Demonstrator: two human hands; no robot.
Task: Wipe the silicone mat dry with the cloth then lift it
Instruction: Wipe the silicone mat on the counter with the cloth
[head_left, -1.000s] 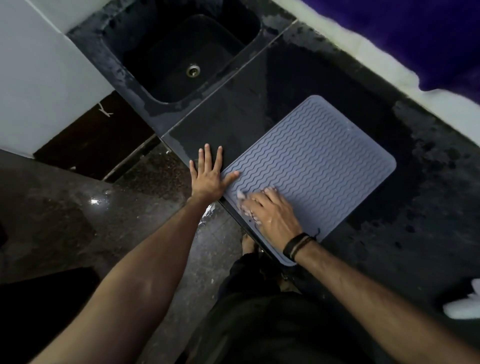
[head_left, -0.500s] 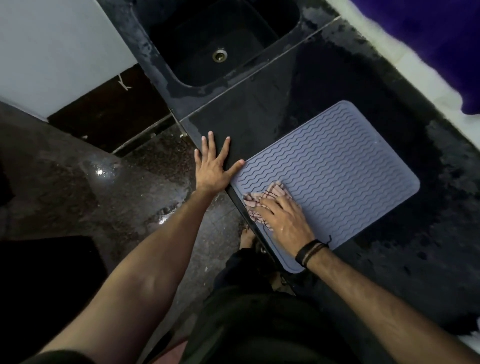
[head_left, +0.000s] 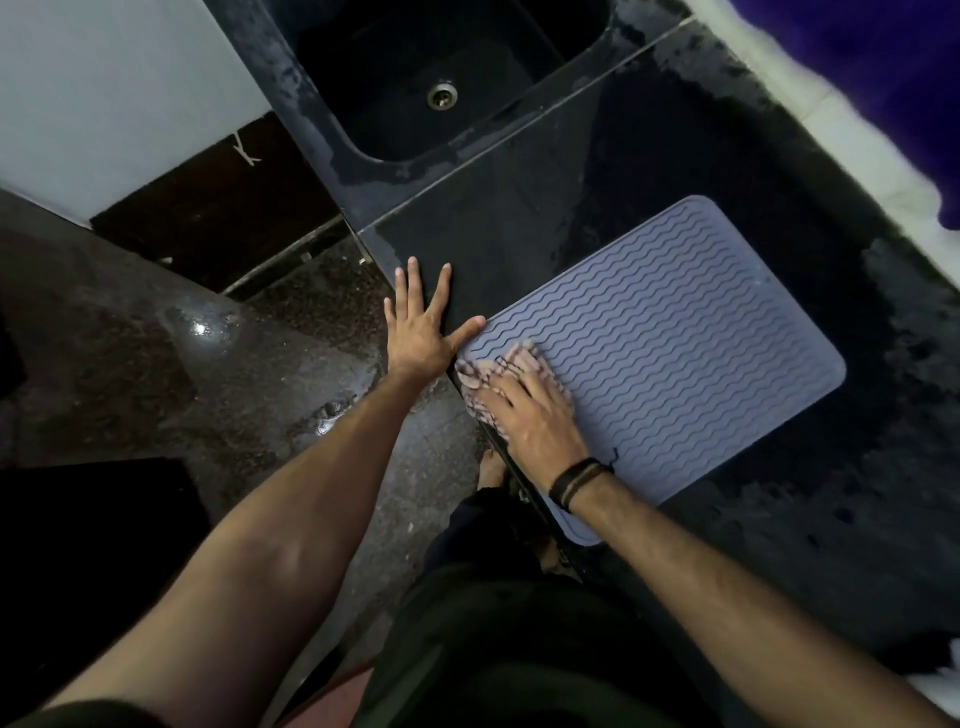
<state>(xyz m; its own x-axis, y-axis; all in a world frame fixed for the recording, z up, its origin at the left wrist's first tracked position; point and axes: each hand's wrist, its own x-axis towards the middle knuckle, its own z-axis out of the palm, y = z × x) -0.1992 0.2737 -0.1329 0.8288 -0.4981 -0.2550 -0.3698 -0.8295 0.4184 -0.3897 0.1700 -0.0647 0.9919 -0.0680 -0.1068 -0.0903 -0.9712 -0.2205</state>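
A grey-blue silicone mat (head_left: 675, 353) with a wavy ribbed surface lies flat on the dark counter, its near corner hanging just over the counter's front edge. A pinkish patterned cloth (head_left: 498, 371) lies bunched on the mat's left corner. My right hand (head_left: 535, 421) lies flat on the cloth and presses it onto the mat, covering much of it. My left hand (head_left: 423, 325) rests flat with spread fingers on the counter edge, its thumb touching the mat's left corner.
A black sink (head_left: 447, 73) with a metal drain is set into the wet dark counter (head_left: 519, 228) beyond the mat. A white ledge (head_left: 810, 98) runs along the counter's back. Below the front edge lies speckled floor (head_left: 291, 374). Something white (head_left: 948, 691) shows at the lower right.
My right hand has worked the cloth a little farther up over the mat's left corner, and more of the cloth now shows. The left hand stays planted.
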